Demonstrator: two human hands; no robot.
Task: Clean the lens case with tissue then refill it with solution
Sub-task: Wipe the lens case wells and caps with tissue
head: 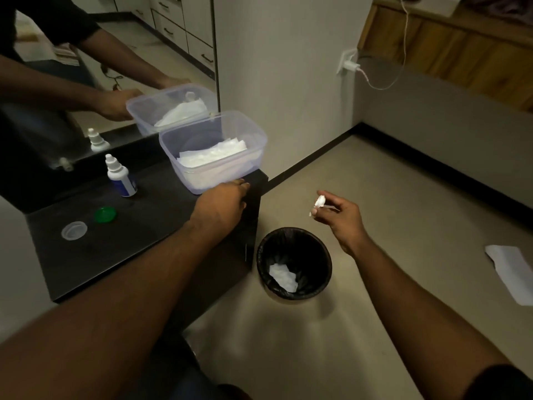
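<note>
My right hand (339, 216) pinches a small crumpled white tissue (319, 202) in its fingertips, out over the floor up and to the right of the bin. My left hand (222, 203) lies at the black table's right corner, fingertips against the near wall of the clear plastic box (199, 184) of tissues. Its fingers bend away from me, so I cannot tell whether it holds anything. A green cap (105, 215) and a clear round lens case piece (74, 230) lie apart on the table (138, 241). The white solution bottle (121, 176) stands upright behind them.
A black-lined waste bin (294, 262) with a crumpled tissue inside stands on the floor beside the table. A mirror (86, 67) behind the table reflects the box, bottle and arms. A white sheet (512, 271) lies on the floor at right. A charger (350, 64) hangs from the wall socket.
</note>
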